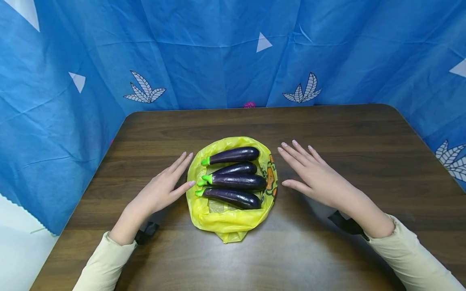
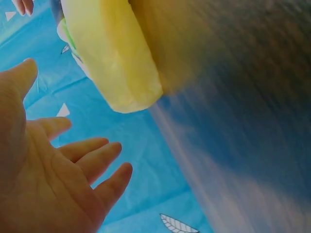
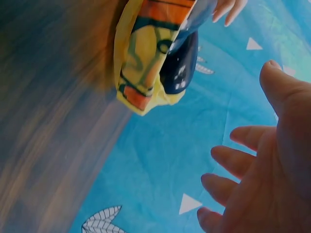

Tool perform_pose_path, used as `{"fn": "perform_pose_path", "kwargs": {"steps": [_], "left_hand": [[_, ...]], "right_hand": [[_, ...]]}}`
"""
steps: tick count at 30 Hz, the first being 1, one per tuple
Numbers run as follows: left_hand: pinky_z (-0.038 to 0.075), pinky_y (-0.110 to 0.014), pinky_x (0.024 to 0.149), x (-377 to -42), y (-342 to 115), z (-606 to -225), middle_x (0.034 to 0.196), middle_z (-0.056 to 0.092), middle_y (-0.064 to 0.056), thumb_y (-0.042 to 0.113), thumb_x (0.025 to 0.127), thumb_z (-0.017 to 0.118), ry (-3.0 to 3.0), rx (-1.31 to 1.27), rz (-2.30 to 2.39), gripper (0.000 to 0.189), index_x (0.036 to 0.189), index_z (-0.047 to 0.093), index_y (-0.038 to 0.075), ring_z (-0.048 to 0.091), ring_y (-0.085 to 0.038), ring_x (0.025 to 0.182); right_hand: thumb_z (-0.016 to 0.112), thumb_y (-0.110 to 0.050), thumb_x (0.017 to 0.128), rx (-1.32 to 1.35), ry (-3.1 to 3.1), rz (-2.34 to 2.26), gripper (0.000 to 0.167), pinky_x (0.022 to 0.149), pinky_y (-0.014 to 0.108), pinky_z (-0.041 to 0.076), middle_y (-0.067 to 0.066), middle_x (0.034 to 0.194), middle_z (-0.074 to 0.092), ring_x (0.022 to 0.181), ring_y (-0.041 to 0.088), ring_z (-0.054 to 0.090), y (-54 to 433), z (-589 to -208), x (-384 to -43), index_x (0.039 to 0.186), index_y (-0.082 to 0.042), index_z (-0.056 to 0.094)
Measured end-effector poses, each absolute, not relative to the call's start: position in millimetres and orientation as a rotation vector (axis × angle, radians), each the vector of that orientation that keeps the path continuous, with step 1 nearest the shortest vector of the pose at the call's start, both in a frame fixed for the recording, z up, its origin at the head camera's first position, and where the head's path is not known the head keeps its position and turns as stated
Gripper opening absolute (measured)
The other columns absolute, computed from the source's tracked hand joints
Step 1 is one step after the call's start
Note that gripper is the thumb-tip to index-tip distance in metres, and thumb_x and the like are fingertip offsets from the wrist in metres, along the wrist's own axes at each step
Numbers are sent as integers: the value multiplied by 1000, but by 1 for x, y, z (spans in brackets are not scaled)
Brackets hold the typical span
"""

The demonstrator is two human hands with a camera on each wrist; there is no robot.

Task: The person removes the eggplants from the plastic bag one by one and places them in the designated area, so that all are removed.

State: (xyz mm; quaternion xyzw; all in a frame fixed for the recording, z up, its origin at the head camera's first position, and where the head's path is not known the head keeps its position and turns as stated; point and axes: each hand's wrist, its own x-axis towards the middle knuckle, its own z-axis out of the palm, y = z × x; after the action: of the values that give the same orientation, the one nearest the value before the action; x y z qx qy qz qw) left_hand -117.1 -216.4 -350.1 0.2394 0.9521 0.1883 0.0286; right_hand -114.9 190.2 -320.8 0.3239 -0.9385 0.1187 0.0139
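A yellow plastic bag (image 1: 233,226), its edge folded down into a round open shape, sits mid-table. Several dark purple eggplants (image 1: 238,182) with bright green stems lie side by side in it, stems to the left. My left hand (image 1: 164,184) is just left of the bag, fingers extended, thumb tip close to the rim. To the right of the bag my right hand (image 1: 316,178) spreads its fingers, apart from it and holding nothing. The right wrist view shows the bag's orange and black print (image 3: 146,53) and one eggplant (image 3: 181,65) beside it.
The brown wood-grain table (image 1: 364,141) has rounded far corners. Behind it hangs a blue curtain (image 1: 218,60) with white triangles and leaf prints. A black strap (image 1: 147,233) is on the left wrist, another black strap (image 1: 347,223) on the right.
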Motion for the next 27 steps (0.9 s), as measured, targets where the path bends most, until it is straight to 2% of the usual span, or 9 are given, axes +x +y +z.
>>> {"fn": "perform_pose_path", "kwargs": {"steps": [4,9,14,18,23,27], "left_hand": [[36,-58,95,-118,-216,-351,154,15,-12,51,95,45,2901,722,623,73,152,10,23,32,-37,130],[34,-56,98,-117,-216,-353,154,16,-7,54,95,41,2864,694,621,72,152,6,27,29,-32,133],[33,-52,101,-119,-217,-356,152,21,-5,51,96,43,2834,689,619,71,152,9,23,30,-30,132],[34,-51,100,-121,-218,-359,149,29,-9,44,96,50,2813,700,662,69,151,18,18,35,-31,130],[35,-49,100,-125,-221,-363,142,39,-13,37,94,57,2795,741,735,63,146,33,10,39,-31,127],[35,-48,101,-127,-223,-365,140,43,-14,38,95,55,2764,751,770,59,143,40,8,38,-31,128]], "right_hand": [[52,-48,93,1095,-2897,416,76,110,50,9,7,154,16,139,25,9,184,-324,-115,152,-15,17],[58,-42,91,1188,-2827,480,76,109,48,17,9,151,23,137,23,21,176,-330,-116,150,-12,22],[64,-35,89,1247,-2769,599,72,103,48,31,9,146,36,130,26,36,165,-335,-118,148,-11,30],[66,-30,89,1312,-2722,725,66,98,47,39,8,141,43,126,26,41,156,-340,-121,145,-10,37],[66,-27,89,1319,-2724,836,59,96,42,41,8,138,47,124,23,44,148,-346,-123,140,-9,44],[67,-25,88,1326,-2720,837,56,96,42,41,9,136,48,124,24,44,145,-351,-123,137,-7,48]]}}
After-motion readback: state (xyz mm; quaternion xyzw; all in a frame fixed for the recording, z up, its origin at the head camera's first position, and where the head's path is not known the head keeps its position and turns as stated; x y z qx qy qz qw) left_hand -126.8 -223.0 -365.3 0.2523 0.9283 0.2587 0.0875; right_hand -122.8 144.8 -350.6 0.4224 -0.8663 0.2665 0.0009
